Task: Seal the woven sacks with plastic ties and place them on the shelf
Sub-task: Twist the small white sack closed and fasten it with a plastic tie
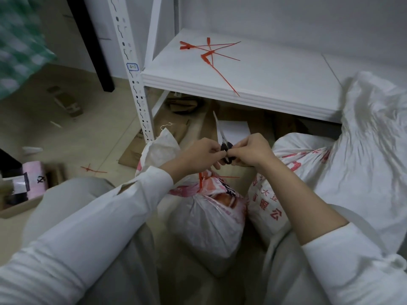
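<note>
Grip: left hand (198, 155) and right hand (251, 153) meet at the centre of the frame, the fingers of each curled onto the black handles of the scissors (225, 148), with the fingertips of the two hands touching.
Scissors: the blades point up toward the front edge of the shelf; I cannot tell whether they are parted.
Tied sack (207, 221): stands just below the hands at lower centre, its neck gathered and cinched by a red tie (200, 180) whose thin tail sticks out to the right.
Second sack (286, 172): right of centre, pressed against the tied sack, with red print across it.
Loose sacking (363, 150): crumpled white, filling the right edge of the frame and lying over the shelf's right end.
Shelf (264, 84): a white board across the upper middle.
Spare ties (209, 51): several red ones lie crossed on the shelf, one reaching its front edge.
Floor: another stray tie (92, 169) lies at left centre, flattened cardboard (171, 128) under the shelf, and a pink box (33, 179) at the left edge.
</note>
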Demonstrator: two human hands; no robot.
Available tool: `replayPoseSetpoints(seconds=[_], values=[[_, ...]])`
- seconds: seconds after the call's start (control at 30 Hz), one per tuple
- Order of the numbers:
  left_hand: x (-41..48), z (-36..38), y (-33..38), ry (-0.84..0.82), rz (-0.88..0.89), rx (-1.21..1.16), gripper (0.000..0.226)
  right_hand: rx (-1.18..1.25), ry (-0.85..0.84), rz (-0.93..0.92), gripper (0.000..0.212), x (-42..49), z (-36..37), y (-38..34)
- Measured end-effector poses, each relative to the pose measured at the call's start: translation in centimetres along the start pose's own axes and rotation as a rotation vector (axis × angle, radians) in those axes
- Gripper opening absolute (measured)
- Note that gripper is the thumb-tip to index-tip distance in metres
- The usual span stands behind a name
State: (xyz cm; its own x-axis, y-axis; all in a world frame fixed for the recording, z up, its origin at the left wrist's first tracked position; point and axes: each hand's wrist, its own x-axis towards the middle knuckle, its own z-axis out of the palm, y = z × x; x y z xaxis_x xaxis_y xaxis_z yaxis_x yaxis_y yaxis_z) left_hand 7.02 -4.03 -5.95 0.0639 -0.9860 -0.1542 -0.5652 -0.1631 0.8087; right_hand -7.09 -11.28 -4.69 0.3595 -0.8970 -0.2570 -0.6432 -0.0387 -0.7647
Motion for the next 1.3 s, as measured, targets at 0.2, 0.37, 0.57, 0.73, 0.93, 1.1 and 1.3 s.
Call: replayPoseSetpoints(seconds=[0.2, 0.37, 0.57, 0.73, 0.93, 1.1, 1.3], values=[[1.6, 2.0, -2.8, -0.234, -0.077, 0.522, 0.043, 0.006, -0.002, 0.071, 0.014, 0.8, -0.6, 1.3], [2.5, 3.3, -5.0, -0.295, -0.095, 0.708, 0.031, -0.016, -0.067, 0.073, 0.030, 0.3, -0.8, 1.4], [2.8, 3.3, -5.0, -0.260, -0.118, 0.739, 0.017, -0.032, -0.107, 0.065, 0.035, 0.0, -1.3, 1.6], [3.2, 2.4, -5.3, -0.139, -0.134, 0.557, 0.020, -0.161, -0.177, 0.043, 0.039, 0.0, -1.7, 2.1], [3.1, 1.5, -5.6, -0.012, -0.168, 0.439, 0.016, -0.482, -0.473, 0.039, 0.037, -0.5, -2.3, 2.2], [3.0, 0.5, -5.8, 0.076, -0.215, 0.373, 0.012, -0.702, -0.631, 0.090, 0.028, -0.6, -2.3, 2.5], [3.0, 0.0, -5.8, 0.113, -0.231, 0.310, 0.011, -0.979, -0.544, 0.027, 0.040, -0.5, 0.0, 3.3]])
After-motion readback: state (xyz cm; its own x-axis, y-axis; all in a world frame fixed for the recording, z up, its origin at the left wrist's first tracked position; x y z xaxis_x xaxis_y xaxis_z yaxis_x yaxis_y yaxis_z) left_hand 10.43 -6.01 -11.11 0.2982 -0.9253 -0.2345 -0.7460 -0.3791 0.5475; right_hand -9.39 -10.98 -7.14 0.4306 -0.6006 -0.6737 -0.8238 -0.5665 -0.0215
